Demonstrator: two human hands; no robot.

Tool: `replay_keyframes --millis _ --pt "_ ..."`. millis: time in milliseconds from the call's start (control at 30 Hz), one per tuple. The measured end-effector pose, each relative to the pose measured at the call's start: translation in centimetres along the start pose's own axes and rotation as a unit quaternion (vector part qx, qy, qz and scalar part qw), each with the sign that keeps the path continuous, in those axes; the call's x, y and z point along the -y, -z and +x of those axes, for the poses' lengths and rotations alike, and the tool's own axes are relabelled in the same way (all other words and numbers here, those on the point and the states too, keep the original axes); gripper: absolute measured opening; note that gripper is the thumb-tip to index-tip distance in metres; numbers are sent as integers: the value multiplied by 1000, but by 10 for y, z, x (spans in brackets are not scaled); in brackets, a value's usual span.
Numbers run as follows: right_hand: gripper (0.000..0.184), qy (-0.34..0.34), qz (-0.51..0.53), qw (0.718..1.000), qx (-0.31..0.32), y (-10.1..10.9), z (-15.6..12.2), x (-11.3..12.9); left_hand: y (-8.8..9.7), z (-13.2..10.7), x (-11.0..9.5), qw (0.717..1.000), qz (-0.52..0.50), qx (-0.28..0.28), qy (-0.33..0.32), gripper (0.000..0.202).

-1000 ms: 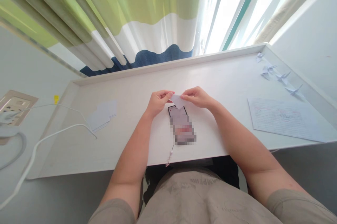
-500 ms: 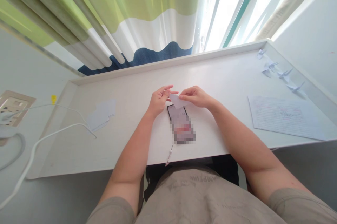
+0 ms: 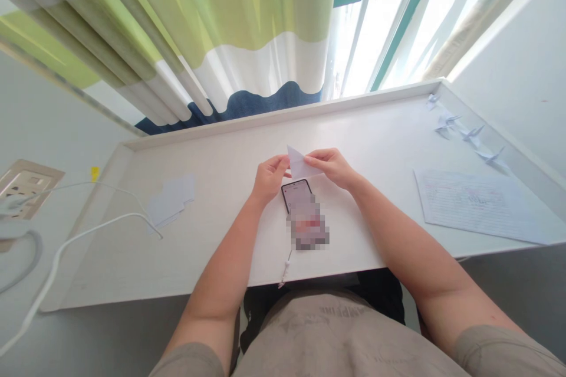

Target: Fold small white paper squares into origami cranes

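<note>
Between my two hands is a small folded piece of white paper (image 3: 299, 163), with one pointed corner turned up toward the window. My left hand (image 3: 270, 177) pinches its left edge between thumb and fingers. On the right side, my right hand (image 3: 331, 164) grips the paper with thumb and fingertips closed on it. Just below the paper a phone (image 3: 297, 191) lies face up on the white desk (image 3: 230, 235). The lower part of its screen is blurred out, and a beaded strap (image 3: 285, 271) hangs from its near end.
Several folded paper shapes (image 3: 473, 133) stand along the desk's right rim. Nearer lies a written sheet (image 3: 477, 203). Loose white paper pieces (image 3: 170, 200) rest at left, with a white cable (image 3: 110, 220) running across from a wall socket (image 3: 33, 185). A curtain (image 3: 247, 23) hangs behind.
The paper has been turned, so its point now sticks upward between my hands. My left hand's fingers, stretched out before, have curled in to the paper's edge. The view has tilted slightly up.
</note>
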State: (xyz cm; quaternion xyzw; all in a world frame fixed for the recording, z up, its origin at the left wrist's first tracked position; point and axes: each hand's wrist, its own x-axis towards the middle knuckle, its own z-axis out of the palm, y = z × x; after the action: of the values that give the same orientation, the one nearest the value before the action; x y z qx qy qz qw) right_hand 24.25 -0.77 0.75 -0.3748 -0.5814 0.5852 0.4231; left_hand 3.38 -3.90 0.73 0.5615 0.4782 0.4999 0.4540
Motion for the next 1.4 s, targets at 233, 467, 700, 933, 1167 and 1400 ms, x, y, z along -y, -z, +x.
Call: replay_keyframes --millis 233,467,700,933,1167,1400 --pt "42 -8 11 999 34 -6 -2 0 -1 -4 -7 997 8 -73 -28 49" --pt "41 -17 -4 999 40 -9 -3 2 -1 -4 -7 994 8 -110 -21 47" --pt "44 -12 -27 998 46 -9 -3 3 -1 -4 -8 994 -28 -104 -23 42" --pt "45 -10 -30 998 50 -10 -3 2 -3 -2 -7 991 -51 -121 -10 43" --pt "43 -13 -33 998 56 -9 -4 7 -1 -4 -11 993 -61 -103 -16 44" --pt "44 -14 -31 998 57 -8 -5 7 -1 -5 -14 994 -67 -88 -7 43"
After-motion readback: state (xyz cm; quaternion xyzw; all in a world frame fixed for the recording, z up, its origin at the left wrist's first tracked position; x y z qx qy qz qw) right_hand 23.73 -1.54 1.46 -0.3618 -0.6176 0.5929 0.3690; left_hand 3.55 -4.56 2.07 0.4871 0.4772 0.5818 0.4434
